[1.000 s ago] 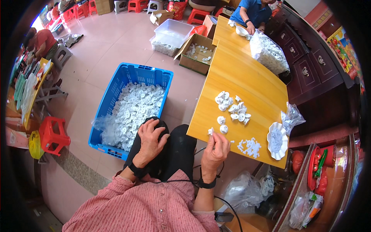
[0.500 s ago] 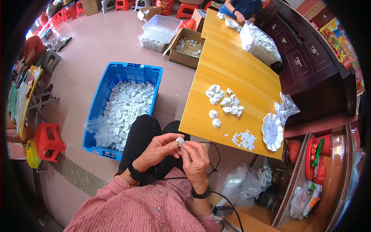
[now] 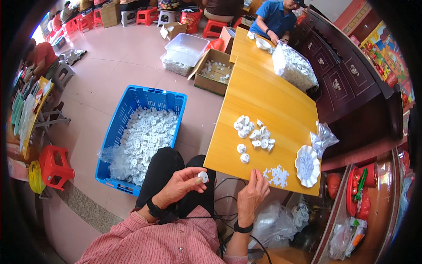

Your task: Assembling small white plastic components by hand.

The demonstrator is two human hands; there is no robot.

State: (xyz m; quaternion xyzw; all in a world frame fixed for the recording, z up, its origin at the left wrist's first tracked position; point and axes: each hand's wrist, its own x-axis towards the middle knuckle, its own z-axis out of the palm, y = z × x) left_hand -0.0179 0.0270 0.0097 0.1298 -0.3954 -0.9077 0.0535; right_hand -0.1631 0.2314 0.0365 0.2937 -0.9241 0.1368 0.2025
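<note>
Over my lap, my left hand [image 3: 182, 185] pinches a white round plastic part [image 3: 203, 177] between thumb and fingers. My right hand [image 3: 253, 193] reaches to the near edge of the yellow wooden table [image 3: 237, 97], its fingertips down on the top beside a scatter of small white plastic pieces [image 3: 278, 176]. Its fingers are drawn together, and whatever lies under the fingertips is hidden. Further in on the table sit several white plastic knob-like parts [image 3: 263, 140], with two more near the left edge. A scalloped white dish [image 3: 307, 166] of tiny pieces stands at the right.
A blue crate [image 3: 105, 145] full of white parts stands on the floor at my left. Beyond it are a cardboard box [image 3: 206, 81] and clear tubs [image 3: 187, 46]. A co-worker in blue [image 3: 278, 20] touches a large bag of parts [image 3: 294, 61]. Cables hang beside my lap.
My hands have parted. The right one moved right and forward to the table edge; the left keeps the round white part over my lap. The view has tilted up slightly.
</note>
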